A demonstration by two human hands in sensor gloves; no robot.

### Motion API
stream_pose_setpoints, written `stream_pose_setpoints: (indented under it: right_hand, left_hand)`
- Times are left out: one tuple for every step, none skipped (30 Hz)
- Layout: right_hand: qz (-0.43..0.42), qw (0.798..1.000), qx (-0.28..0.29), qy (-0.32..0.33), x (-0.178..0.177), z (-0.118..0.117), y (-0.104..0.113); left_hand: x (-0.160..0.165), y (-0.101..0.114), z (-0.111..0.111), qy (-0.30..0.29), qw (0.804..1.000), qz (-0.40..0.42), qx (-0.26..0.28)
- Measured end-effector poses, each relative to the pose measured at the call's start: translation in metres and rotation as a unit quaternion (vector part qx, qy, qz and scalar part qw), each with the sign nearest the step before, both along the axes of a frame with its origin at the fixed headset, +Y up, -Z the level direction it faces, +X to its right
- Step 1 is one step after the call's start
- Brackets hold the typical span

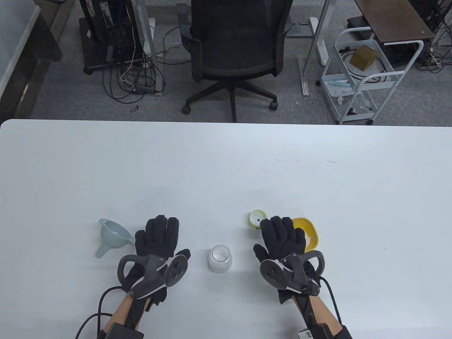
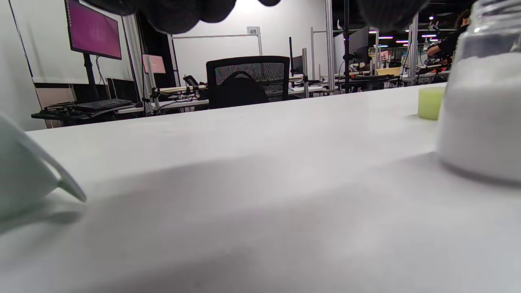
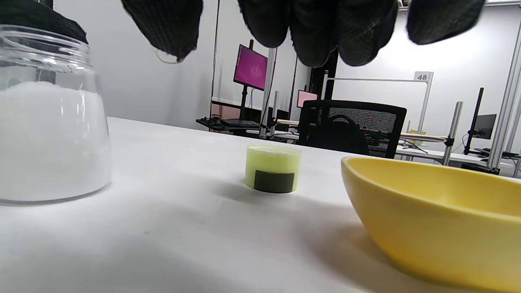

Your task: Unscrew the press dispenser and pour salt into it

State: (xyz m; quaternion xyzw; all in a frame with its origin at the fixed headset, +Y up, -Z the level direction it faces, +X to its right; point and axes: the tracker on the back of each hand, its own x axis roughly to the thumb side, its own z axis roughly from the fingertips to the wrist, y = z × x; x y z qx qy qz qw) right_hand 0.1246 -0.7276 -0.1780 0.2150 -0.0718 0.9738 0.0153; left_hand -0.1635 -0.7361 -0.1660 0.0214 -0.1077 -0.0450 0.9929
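Now, from the table view: the jar (image 1: 220,259) stands upright on the white table (image 1: 226,176), its mouth uncovered and white salt inside, right between the two gloved hands. The left hand (image 1: 159,238) lies flat, palm down, fingers stretched out and together, holding nothing; the jar sits just to its right, apart from it. A pale blue-grey funnel (image 1: 112,236) lies on its side just left of that hand, close to the little finger. The right hand (image 1: 282,236) is also spread flat with nothing in its grasp, the jar near its thumb side. Its fingertips reach over the edge of the pale green cap (image 1: 257,219), and its outer side covers part of the yellow bowl (image 1: 310,233), where some white salt shows.

Over to the left wrist view: the fingers (image 2: 179,16) hang in at the top edge, dark and free of any object. The jar (image 2: 480,110) looms at the right, salt filling it up to the shoulder. The green cap (image 2: 430,103) sits farther back beside it, and a piece of the funnel (image 2: 24,175) pokes in at the left.

And the right wrist view: the fingers (image 3: 321,32) hover spread above the table, touching nothing in sight. The jar (image 3: 49,122) stands at the left, the cap (image 3: 272,169) sits in the middle with a dark patch on its side, and the yellow bowl (image 3: 431,219) fills the right, all apart from one another.
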Motion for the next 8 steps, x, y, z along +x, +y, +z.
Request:
stream_pose_setpoints:
  right_hand:
    - [-0.003, 1.000, -0.004, 0.000, 0.0003, -0.0003, -0.0003]
    - [-0.003, 1.000, -0.006, 0.000, 0.0005, -0.0005, -0.0005]
    - [-0.004, 1.000, -0.009, -0.001, 0.0008, -0.0008, -0.0010]
    - [-0.004, 1.000, -0.012, -0.001, 0.0011, -0.0011, -0.0017]
    - [-0.004, 1.000, -0.014, 0.000, 0.0013, -0.0013, -0.0022]
    - [-0.004, 1.000, -0.017, 0.000, 0.0014, -0.0015, -0.0027]
    - [-0.004, 1.000, -0.018, 0.000, 0.0015, -0.0016, -0.0028]
    - [-0.005, 1.000, -0.020, 0.000, 0.0016, -0.0017, -0.0028]
  left_hand:
    - [0.0001, -0.0015, -0.0001, -0.003, 1.000, 0.003, 0.000]
    - [0.0003, -0.0022, -0.0003, -0.005, 1.000, 0.005, -0.001]
    - [0.0005, -0.0022, -0.0002, -0.005, 1.000, 0.003, -0.002]
    - [0.0007, -0.0020, -0.0002, -0.002, 1.000, 0.001, 0.000]
    - [0.0006, -0.0016, 0.0000, -0.002, 1.000, 0.002, 0.001]
    - [0.0004, -0.0013, 0.0002, -0.002, 1.000, 0.003, 0.002]
    - [0.0002, -0.0018, 0.0000, -0.002, 1.000, 0.003, 0.002]
    - [0.0001, -0.0023, -0.0001, -0.002, 1.000, 0.003, 0.001]
